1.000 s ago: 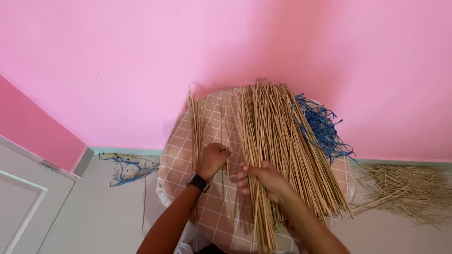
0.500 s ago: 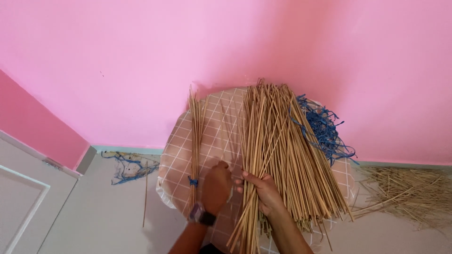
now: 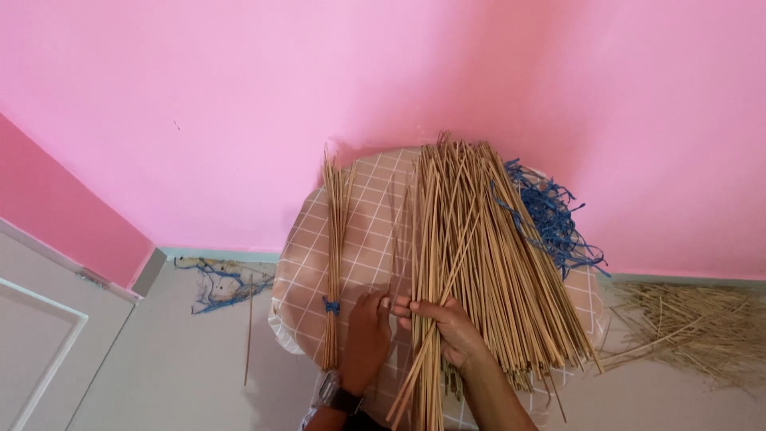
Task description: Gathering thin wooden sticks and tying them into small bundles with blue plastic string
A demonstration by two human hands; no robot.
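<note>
left hand (image 3: 365, 334): palm down, fingers curled, watch on wrist | right hand (image 3: 448, 327): fingers closed in a grip

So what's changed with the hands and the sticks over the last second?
The left hand slid down from the checked cloth to meet the right hand, which still grips a few sticks from the big pile. The tied bundle and blue string stayed put.

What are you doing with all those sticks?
A person is sorting thin tan sticks on a round table with a checked cloth. The right hand grips a handful from the big loose pile of sticks, and the left hand rests beside it. A small tied bundle lies to the left. Blue string sits by the pink wall.
</note>
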